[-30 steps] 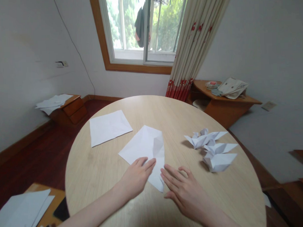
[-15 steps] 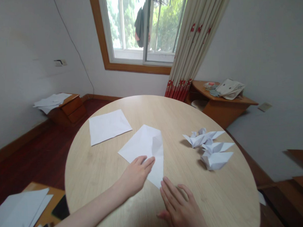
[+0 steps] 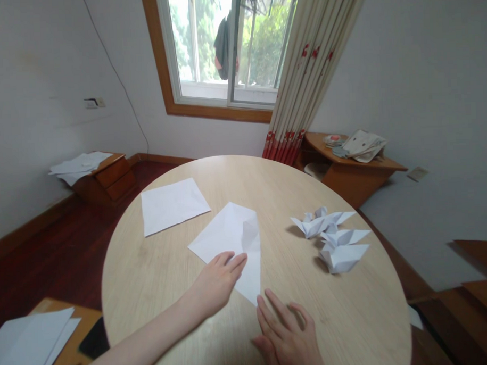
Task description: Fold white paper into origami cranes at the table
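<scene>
A white sheet of paper (image 3: 223, 231) with its right side folded over lies on the round wooden table (image 3: 171, 281). My left hand (image 3: 221, 282) rests flat on the paper's lower middle, fingers stretched out. At the paper's bottom corner, the fingertips of my right hand (image 3: 286, 330) touch the tip; its fingers are spread. Neither hand grasps anything. To the upper left lies a flat white sheet stack (image 3: 174, 206). On the right stand several folded paper figures (image 3: 342, 253) with pointed wings.
Behind the table are a window and a curtain (image 3: 300, 84). A corner shelf (image 3: 347, 173) with a cloth bag stands at the back right. At the lower left, more white sheets (image 3: 31, 339) lie on a wooden surface beside a dark flat object (image 3: 93, 337).
My right hand has slid slightly down, its index finger spreading away from the others. My left hand stays on the paper. The whole view has shifted a little.
</scene>
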### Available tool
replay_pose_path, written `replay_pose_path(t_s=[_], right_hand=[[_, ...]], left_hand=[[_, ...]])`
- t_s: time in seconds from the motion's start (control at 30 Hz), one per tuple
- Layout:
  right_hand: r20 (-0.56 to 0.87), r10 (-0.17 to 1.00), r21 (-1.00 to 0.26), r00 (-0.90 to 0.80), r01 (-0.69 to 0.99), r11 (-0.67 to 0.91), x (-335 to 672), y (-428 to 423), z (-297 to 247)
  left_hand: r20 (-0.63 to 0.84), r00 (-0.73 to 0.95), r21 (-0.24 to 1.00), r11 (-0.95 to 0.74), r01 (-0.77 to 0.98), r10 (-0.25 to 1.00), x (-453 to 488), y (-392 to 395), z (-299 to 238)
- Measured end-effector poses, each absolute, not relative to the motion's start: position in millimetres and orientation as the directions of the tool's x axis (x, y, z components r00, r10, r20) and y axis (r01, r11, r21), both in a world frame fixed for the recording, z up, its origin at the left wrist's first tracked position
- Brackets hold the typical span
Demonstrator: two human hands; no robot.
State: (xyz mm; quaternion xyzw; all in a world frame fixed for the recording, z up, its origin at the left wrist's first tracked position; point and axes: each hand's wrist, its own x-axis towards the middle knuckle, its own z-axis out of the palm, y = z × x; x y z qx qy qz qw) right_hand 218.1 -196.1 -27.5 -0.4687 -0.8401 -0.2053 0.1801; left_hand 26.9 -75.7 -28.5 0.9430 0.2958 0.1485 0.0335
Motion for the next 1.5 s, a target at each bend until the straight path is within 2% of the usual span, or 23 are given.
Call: replay_pose_path(t_s=[0.3,0.43,0.57,0.7,0.97,1.1,1.23,1.5], right_hand=[[0.409,0.761,0.034,-0.503,0.842,0.538,221.2,-192.3,-16.8],[0.301,0.803,-0.117,-0.514,0.816,0.566,226.2,-186.9,-5.1],[0.183,0.827,-0.272,-0.532,0.781,0.563,234.0,-172.9,11.3],[0.178,0.81,-0.362,-0.558,0.729,0.581,242.2,-150.6,22.4],[0.252,0.778,-0.342,-0.575,0.699,0.627,256.2,-103.7,32.3],[0.272,0.777,-0.149,-0.568,0.772,0.617,261.4,-83.9,32.3],[0.203,0.817,-0.003,-0.539,0.834,0.551,262.9,-73.2,22.1],[0.132,0.799,-0.037,-0.587,0.803,0.595,265.8,-71.9,4.3]], left_hand=[[0.261,0.785,0.138,-0.827,0.546,0.562,27.0,-75.8,-29.3],[0.259,0.793,0.135,-0.834,0.535,0.551,26.6,-74.7,-30.4],[0.25,0.797,0.187,-0.835,0.518,0.55,25.4,-74.1,-24.0],[0.247,0.771,0.262,-0.807,0.53,0.587,22.4,-71.6,-18.9],[0.247,0.762,0.374,-0.784,0.495,0.599,18.7,-58.4,-9.3],[0.223,0.789,0.368,-0.799,0.475,0.572,20.7,-51.0,2.9],[0.198,0.801,0.306,-0.812,0.498,0.565,28.3,-48.2,8.7],[0.202,0.775,0.243,-0.798,0.552,0.598,40.4,-50.9,-1.6]])
